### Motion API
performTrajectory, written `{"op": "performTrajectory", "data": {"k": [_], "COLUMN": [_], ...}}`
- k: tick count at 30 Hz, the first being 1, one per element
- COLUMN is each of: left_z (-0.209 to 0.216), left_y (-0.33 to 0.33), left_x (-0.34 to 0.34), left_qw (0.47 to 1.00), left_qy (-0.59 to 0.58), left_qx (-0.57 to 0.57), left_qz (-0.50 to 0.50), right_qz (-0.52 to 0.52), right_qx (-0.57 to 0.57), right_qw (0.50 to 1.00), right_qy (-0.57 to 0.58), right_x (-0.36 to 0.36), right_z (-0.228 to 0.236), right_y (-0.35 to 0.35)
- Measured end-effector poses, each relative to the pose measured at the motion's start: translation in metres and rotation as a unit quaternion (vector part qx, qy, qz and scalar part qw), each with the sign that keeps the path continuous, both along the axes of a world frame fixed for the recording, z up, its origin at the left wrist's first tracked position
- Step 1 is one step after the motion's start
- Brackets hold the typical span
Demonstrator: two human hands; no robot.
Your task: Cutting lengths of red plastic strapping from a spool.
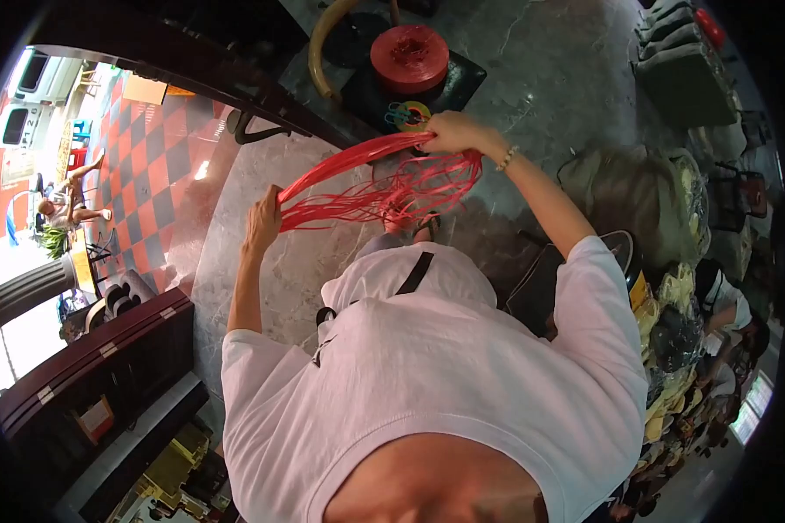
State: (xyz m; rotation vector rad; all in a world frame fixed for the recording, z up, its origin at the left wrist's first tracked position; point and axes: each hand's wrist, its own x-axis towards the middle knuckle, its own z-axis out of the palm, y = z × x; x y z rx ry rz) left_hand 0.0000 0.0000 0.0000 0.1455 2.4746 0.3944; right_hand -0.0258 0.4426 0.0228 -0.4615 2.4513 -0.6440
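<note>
A bundle of thin, glossy red plastic strands point(344, 168) stretches between my two hands, out in front of my body. My left hand point(263, 222) is closed around one end of it. At the other end, higher and to the right, my right hand point(458, 133) grips the bundle, a beaded bracelet on that wrist. Loose strands hang in a tangled curve below the taut part. Close beyond my right hand lies a yellow ring-shaped roll point(416, 113) with teal loops beside it.
A large round red roll point(410, 59) sits on a dark square surface point(467, 83) ahead, beside a curved tan chair arm point(323, 52). Stuffed bags point(628, 192) crowd the right side. A dark wooden door point(105, 383) stands at left, near a doorway with a checkered pavement point(153, 174) and a seated person.
</note>
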Motion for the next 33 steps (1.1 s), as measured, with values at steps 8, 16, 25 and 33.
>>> {"op": "performTrajectory", "data": {"k": [8,16,25,33], "left_z": [0.038,0.027,0.003,0.037], "left_y": [0.158,0.112,0.017,0.164], "left_x": [0.017,-0.003,-0.005,-0.014], "left_qw": [0.886,0.928,0.971,0.89], "left_qy": [0.326,0.291,0.235,0.352], "left_qx": [0.259,0.185,0.0,0.233], "left_qz": [-0.202,-0.138,-0.046,-0.174], "right_qz": [0.033,0.049,-0.078,0.02], "right_qx": [-0.001,-0.064,0.113,0.152], "right_qw": [0.989,0.997,0.981,0.949], "right_qy": [0.143,0.008,0.137,0.276], "right_x": [0.026,0.0,-0.008,0.002], "right_z": [0.05,0.039,0.02,0.046], "right_y": [-0.079,-0.007,0.064,-0.023]}}
